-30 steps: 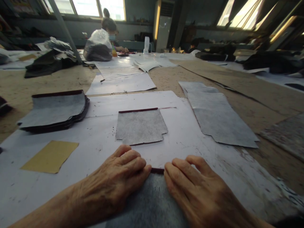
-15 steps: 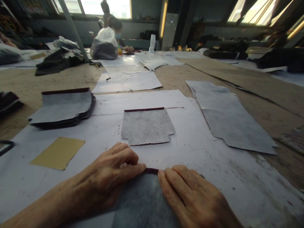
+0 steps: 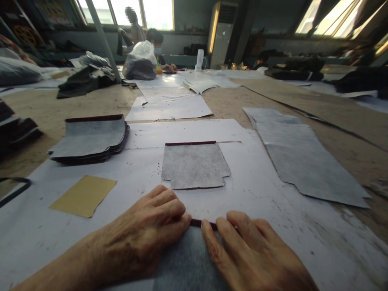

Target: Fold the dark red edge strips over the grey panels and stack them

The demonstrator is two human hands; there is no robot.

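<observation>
A grey fabric piece (image 3: 188, 262) with a dark red folded top edge lies on the white paper (image 3: 273, 194) right in front of me. My left hand (image 3: 148, 234) rests on its left part, fingertips pressing the red edge. My right hand (image 3: 251, 254) lies flat on its right part, fingertips on the same edge, nearly touching the left fingers. A second grey piece (image 3: 194, 165) with a red top edge lies flat just beyond the hands.
A stack of grey pieces (image 3: 91, 139) sits at the left, a yellow sheet (image 3: 83, 195) nearer me. A long grey sheet (image 3: 300, 157) lies at the right. Dark fabric piles (image 3: 81, 81) and a seated person (image 3: 157, 48) behind a bag are at the far end.
My left fingers have flattened out onto the red edge again, and both hands have shifted slightly. The camera has swung a little to the left.
</observation>
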